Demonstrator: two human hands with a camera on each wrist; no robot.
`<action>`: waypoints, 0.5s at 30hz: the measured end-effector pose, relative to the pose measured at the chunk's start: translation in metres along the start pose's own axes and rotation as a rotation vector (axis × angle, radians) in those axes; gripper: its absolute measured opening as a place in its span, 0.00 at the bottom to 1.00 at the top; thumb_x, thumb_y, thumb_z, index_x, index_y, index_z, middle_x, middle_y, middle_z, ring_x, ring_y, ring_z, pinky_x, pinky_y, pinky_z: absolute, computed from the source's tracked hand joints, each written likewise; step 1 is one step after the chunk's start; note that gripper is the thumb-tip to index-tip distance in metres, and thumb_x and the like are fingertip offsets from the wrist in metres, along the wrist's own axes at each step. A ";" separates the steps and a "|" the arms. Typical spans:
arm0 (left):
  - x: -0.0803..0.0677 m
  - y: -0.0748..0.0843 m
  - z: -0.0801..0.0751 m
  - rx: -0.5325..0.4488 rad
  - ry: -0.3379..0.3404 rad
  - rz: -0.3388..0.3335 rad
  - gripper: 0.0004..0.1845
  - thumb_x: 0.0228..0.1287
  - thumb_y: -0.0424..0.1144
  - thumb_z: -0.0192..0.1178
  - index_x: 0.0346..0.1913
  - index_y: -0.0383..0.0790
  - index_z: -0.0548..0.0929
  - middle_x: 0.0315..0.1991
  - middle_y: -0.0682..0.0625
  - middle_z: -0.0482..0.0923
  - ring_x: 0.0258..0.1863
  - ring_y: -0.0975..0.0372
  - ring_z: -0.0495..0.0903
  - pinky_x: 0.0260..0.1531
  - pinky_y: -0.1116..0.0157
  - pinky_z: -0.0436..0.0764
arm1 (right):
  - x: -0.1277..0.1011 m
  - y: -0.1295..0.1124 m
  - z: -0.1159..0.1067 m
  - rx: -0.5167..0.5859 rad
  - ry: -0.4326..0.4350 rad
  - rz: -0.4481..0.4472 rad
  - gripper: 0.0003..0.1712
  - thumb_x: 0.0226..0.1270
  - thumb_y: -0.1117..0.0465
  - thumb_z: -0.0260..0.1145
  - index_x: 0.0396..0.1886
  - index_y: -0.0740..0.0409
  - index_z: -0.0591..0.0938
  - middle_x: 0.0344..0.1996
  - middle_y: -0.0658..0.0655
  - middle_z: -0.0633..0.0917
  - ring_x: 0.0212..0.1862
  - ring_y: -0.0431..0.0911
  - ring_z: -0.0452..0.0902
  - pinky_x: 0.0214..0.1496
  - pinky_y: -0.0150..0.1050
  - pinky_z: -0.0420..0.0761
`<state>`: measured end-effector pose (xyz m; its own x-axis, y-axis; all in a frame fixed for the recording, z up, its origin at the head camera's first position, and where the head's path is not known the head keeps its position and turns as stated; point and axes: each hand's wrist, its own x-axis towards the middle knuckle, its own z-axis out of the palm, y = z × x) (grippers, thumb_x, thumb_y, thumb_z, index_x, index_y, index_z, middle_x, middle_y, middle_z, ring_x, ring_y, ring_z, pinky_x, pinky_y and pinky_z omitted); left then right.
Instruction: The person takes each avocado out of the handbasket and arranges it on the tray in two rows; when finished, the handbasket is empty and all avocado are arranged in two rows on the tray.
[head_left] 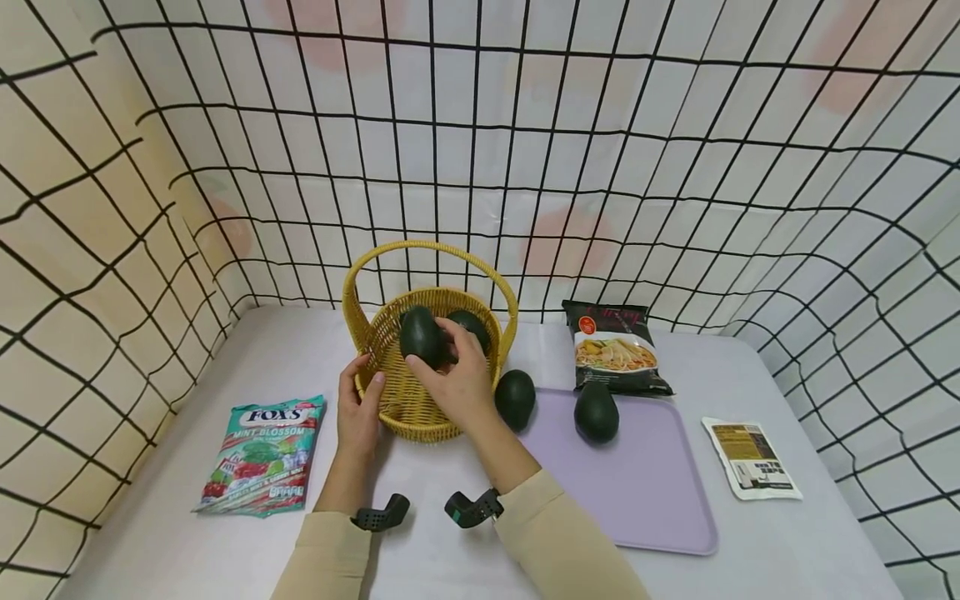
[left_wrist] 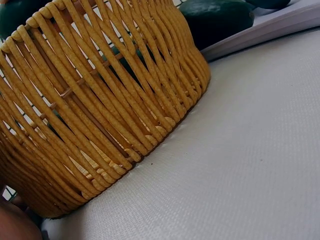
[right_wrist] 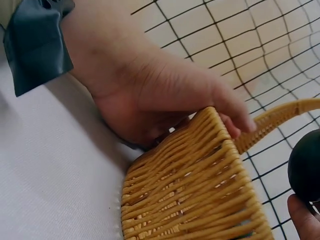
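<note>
Dark green on the avocados [head_left: 422, 336]. Golden yellow, in a woven pattern, on the basket [head_left: 420, 431]. Plain lilac on the tray [head_left: 637, 500]. Teal and red on the candy bag [head_left: 262, 454]; mostly black on the noodle packet [head_left: 615, 350]; white around a brown panel on the sachet [head_left: 750, 458]. Beige on the sleeves [head_left: 330, 554]. White, with pale red fruit shapes, on the backdrop [head_left: 566, 237].

The table [head_left: 427, 546] carries basket [head_left: 420, 430], tray [head_left: 637, 492], candy bag [head_left: 262, 458], noodle packet [head_left: 617, 350], sachet [head_left: 752, 460].

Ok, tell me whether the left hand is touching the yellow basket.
Touching. The right wrist view shows it: the left hand grips the yellow basket, reaching over its rim.
</note>
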<state>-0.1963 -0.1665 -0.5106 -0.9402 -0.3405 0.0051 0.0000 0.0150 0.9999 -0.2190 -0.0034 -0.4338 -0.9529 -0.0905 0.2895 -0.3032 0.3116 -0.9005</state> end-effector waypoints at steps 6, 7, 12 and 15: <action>0.000 -0.001 -0.001 -0.011 -0.003 0.005 0.27 0.78 0.49 0.53 0.74 0.51 0.62 0.83 0.50 0.51 0.84 0.53 0.47 0.82 0.48 0.50 | -0.014 -0.006 -0.016 0.011 0.016 -0.001 0.39 0.60 0.50 0.77 0.70 0.42 0.73 0.61 0.55 0.77 0.60 0.50 0.77 0.56 0.48 0.87; 0.000 -0.001 -0.001 -0.014 -0.003 0.003 0.27 0.78 0.49 0.53 0.74 0.52 0.62 0.83 0.50 0.51 0.84 0.53 0.47 0.82 0.49 0.50 | -0.016 -0.007 -0.019 0.015 0.018 -0.004 0.39 0.60 0.51 0.77 0.71 0.42 0.73 0.61 0.55 0.77 0.60 0.50 0.77 0.56 0.48 0.86; -0.001 -0.001 0.000 -0.028 -0.004 0.006 0.27 0.78 0.50 0.53 0.74 0.52 0.62 0.83 0.51 0.51 0.83 0.54 0.48 0.82 0.50 0.51 | -0.025 -0.012 -0.032 0.039 0.030 -0.042 0.38 0.61 0.52 0.77 0.70 0.42 0.73 0.62 0.56 0.76 0.60 0.51 0.76 0.57 0.48 0.87; -0.001 -0.001 0.001 -0.031 -0.004 0.009 0.27 0.78 0.50 0.53 0.74 0.52 0.62 0.83 0.50 0.51 0.83 0.55 0.48 0.82 0.50 0.52 | -0.029 -0.015 -0.040 0.053 0.033 -0.057 0.38 0.61 0.54 0.77 0.70 0.43 0.73 0.61 0.56 0.76 0.59 0.51 0.77 0.56 0.47 0.87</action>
<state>-0.1955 -0.1655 -0.5120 -0.9416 -0.3365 0.0146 0.0192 -0.0106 0.9998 -0.1869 0.0322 -0.4160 -0.9335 -0.0748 0.3508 -0.3580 0.2560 -0.8979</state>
